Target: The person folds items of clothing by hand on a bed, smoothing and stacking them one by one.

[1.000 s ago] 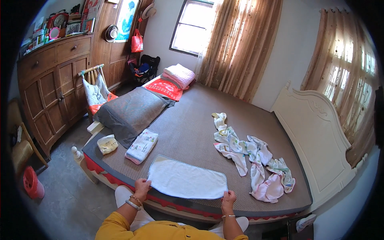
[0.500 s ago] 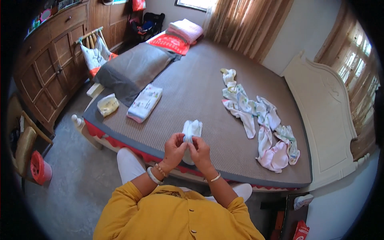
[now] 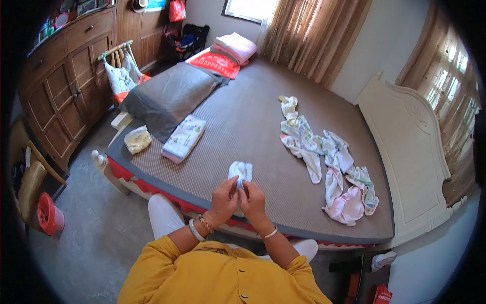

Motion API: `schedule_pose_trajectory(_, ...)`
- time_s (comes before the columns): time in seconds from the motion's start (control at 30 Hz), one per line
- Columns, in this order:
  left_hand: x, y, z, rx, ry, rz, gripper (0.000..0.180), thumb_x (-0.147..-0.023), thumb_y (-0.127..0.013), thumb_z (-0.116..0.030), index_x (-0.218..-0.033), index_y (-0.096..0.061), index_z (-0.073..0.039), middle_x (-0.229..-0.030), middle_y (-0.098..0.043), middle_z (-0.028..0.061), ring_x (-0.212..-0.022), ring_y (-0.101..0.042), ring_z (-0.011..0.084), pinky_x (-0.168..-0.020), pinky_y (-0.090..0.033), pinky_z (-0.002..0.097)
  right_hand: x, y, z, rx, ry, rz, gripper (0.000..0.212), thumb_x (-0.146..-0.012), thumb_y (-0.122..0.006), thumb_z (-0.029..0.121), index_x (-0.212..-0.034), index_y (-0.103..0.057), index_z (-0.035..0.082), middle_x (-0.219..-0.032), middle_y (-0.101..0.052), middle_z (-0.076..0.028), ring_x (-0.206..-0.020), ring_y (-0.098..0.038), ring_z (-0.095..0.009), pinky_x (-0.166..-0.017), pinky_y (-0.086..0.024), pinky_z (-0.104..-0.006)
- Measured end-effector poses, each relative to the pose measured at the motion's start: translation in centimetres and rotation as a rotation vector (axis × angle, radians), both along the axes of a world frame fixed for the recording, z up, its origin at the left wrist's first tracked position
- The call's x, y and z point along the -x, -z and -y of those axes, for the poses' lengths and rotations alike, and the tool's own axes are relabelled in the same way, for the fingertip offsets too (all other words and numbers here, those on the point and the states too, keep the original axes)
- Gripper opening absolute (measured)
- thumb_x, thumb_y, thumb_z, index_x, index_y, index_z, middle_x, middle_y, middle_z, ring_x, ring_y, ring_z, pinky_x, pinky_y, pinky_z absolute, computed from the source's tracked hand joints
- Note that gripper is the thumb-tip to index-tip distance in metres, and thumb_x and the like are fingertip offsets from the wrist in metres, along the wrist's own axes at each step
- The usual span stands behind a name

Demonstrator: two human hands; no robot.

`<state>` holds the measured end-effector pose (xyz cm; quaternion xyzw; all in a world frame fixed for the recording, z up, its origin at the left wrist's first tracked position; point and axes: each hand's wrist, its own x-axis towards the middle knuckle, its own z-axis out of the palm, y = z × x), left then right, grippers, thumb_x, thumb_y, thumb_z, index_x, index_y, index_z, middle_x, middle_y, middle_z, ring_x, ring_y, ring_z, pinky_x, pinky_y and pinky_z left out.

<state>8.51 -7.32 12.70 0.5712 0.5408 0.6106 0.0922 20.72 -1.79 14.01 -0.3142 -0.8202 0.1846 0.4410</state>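
Left hand (image 3: 224,201) beside right hand (image 3: 253,200), both pinched bunched white cloth (image 3: 239,171), crumpled pastel-printed fabrics (image 3: 338,153) lay rightward on brown striped mattress (image 3: 248,119)

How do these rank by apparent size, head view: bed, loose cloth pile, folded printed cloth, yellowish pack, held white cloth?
1. Bed
2. Loose cloth pile
3. Folded printed cloth
Yellowish pack and held white cloth: similar, unranked; left hand and right hand partly cover the latter.
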Motion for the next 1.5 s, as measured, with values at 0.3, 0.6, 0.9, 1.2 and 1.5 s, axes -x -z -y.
schedule_pose_trajectory(0.3, -0.8, -0.6, 0.5, -0.102, 0.112, 0.048, 0.046, -0.086, -0.050, 0.008, -0.130, -0.058, 0.000, -0.097, -0.063, 0.0151, -0.083, -0.064, 0.0225, -0.073, -0.054, 0.0306, -1.5, -0.8, 0.0, -0.104, 0.013, 0.219, 0.036, -0.086, -0.072, 0.021, -0.112, -0.060, -0.001, -0.093, -0.059, -0.020, -0.080, -0.064, -0.036, -0.063, -0.053, -0.0404)
schedule_pose_trajectory(0.6, -1.3, -0.4, 1.4, 0.000, 0.059, -0.001, 0.044, -0.084, -0.061, 0.000, -0.128, -0.060, -0.001, -0.097, -0.060, 0.0145, -0.084, -0.063, 0.0269, -0.071, -0.053, 0.0333, -3.5, -2.1, -1.0, -0.108, -0.133, 0.308, 0.020, -0.086, -0.070, 0.013, -0.100, -0.065, -0.001, -0.089, -0.060, -0.017, -0.077, -0.064, -0.034, -0.062, -0.053, -0.0390)
schedule_pose_trajectory(0.9, 0.7, 0.9, 1.0, 0.048, -0.090, -0.175, 0.030, -0.074, -0.069, -0.005, -0.104, -0.069, -0.002, -0.098, -0.061, 0.0160, -0.090, -0.062, 0.0352, -0.076, -0.053, 0.0414, -5.1, -6.9, 1.1, -0.147, -0.192, 0.187, 0.015, -0.083, -0.069, 0.004, -0.096, -0.066, -0.001, -0.084, -0.060, -0.016, -0.069, -0.062, -0.030, -0.058, -0.049, -0.0357)
schedule_pose_trajectory(1.2, 6.1, 5.3, 3.9, 0.163, 0.155, -0.011, 0.023, -0.079, -0.061, 0.004, -0.101, -0.069, 0.000, -0.091, -0.067, 0.0164, -0.085, -0.066, 0.0317, -0.074, -0.053, 0.0359, -10.5, -5.3, 1.5, -0.109, -0.110, 0.164, 0.015, -0.081, -0.071, 0.001, -0.096, -0.067, 0.000, -0.083, -0.061, -0.013, -0.067, -0.061, -0.025, -0.055, -0.047, -0.0326)
schedule_pose_trajectory(1.5, 9.2, 6.3, 4.6, 0.418, 0.292, -0.122, 0.017, -0.088, -0.058, 0.003, -0.101, -0.068, 0.000, -0.087, -0.065, 0.0134, -0.079, -0.065, 0.0259, -0.070, -0.052, 0.0341, -13.5, -1.6, 5.2, 0.050, -0.232, 0.235, 0.017, -0.079, -0.073, -0.001, -0.095, -0.067, -0.001, -0.084, -0.060, -0.014, -0.068, -0.062, -0.029, -0.058, -0.050, -0.0335)
